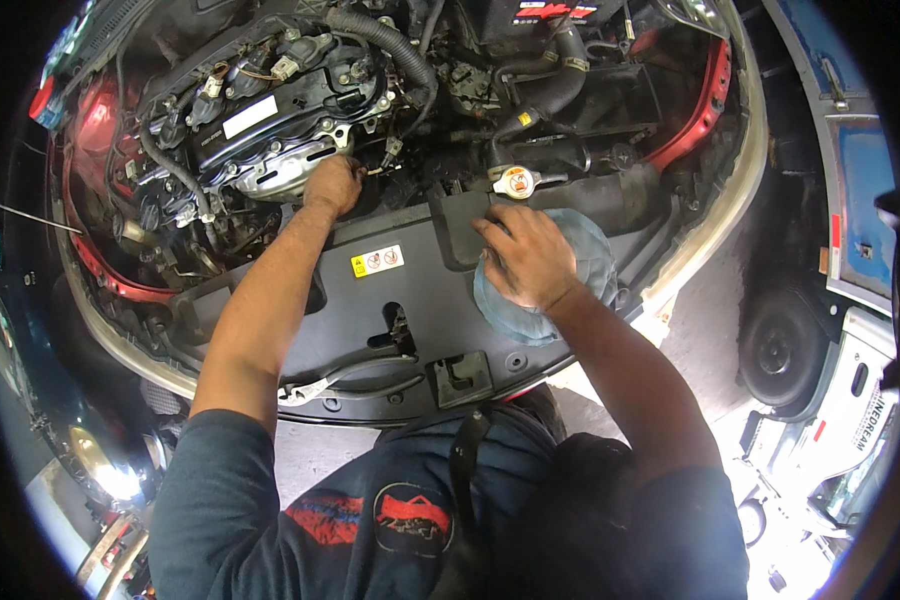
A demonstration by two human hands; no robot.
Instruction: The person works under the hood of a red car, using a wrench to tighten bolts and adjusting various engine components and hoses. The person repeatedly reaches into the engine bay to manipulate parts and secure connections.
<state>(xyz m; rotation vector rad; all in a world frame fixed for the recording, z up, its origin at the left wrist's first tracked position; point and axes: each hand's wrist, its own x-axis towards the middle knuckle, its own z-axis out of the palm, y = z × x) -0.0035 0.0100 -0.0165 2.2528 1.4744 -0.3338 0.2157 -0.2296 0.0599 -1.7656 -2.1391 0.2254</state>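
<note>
At the front edge of the engine [270,120], my left hand [334,186] reaches down beside a silver metal shield [280,172]. Its fingers are curled together, and whatever they grip is hidden. A blue-grey cloth [588,252] lies in a rounded heap on the black plastic front cover [410,310]. On top of it rests my right hand [535,262], fingers stretched out and apart, tips toward the radiator cap [515,182]. Pliers [315,388] with dark handles lie on the cover near its front edge, below both hands.
Black hoses [560,90] run at the right of the engine bay, with a battery [535,25] behind. Red body panels [695,110] edge the bay. A blue cabinet [865,210] and a white machine [840,410] stand at the right, near a dark wheel [775,352].
</note>
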